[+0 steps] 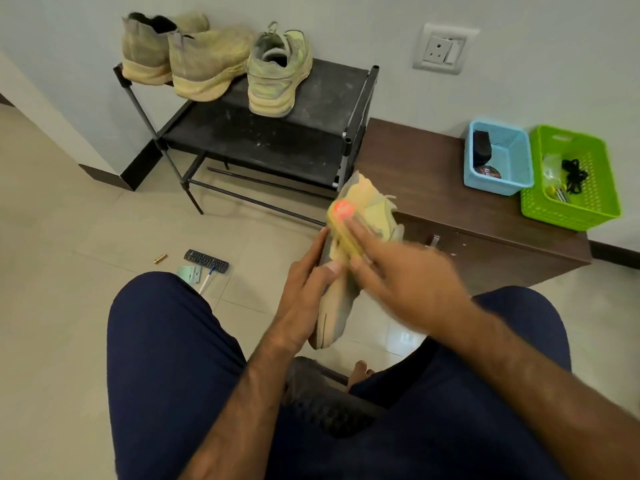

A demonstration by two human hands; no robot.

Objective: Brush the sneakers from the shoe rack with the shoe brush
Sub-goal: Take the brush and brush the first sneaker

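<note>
Two hands at frame centre, above a person's navy-trousered knees. Left hand (308, 292): I log it wrapped round the tan fabric sneaker (334, 317), held on end. Right hand (408, 278), blurred: I read it clasping the yellow shoe brush (346, 233) against that sneaker's side. Left of centre, on floor tiles: black remote control (206, 261). Upper centre: black metal shoe rack (277, 140) bearing three dusty yellowish sneakers (207, 64). Right edge: blue plastic basket (512, 181), green plastic basket (588, 216), both on a brown wooden cabinet (415, 161).

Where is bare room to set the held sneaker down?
The rack top shelf is bare right of the greenish sneaker; its left end is crowded with two tan shoes. The brown cabinet top is free between rack and blue basket. The floor is open left of the remote.
</note>
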